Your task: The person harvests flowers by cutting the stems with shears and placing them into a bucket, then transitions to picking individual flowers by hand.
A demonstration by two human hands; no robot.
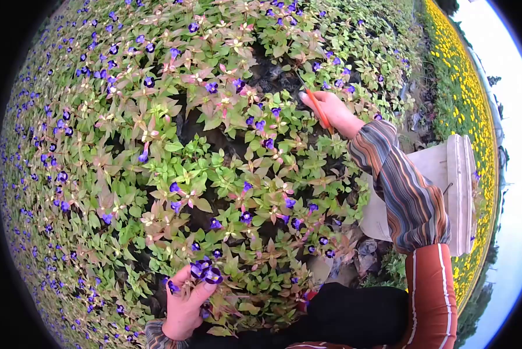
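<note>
My left hand point(185, 302), at the lower left, is closed in a pinch on a few purple flowers point(205, 271), whose heads show above the thumb and fingertips. Up and to the right, my right hand point(333, 110) is wrapped around orange-handled scissors point(319, 110). Their thin dark tip points up into the leaves, beside a gap where dark ground shows. Around both hands grow leafy green plants point(214, 168) with pinkish tips and small purple blooms.
A white bucket point(458, 192) lies tilted beside my right forearm, partly hidden behind the striped sleeve point(397, 180). Yellow flowers point(458, 75) grow in a strip along the right. Dark sheeting point(365, 256) shows between plants near my black-clad lap point(354, 314).
</note>
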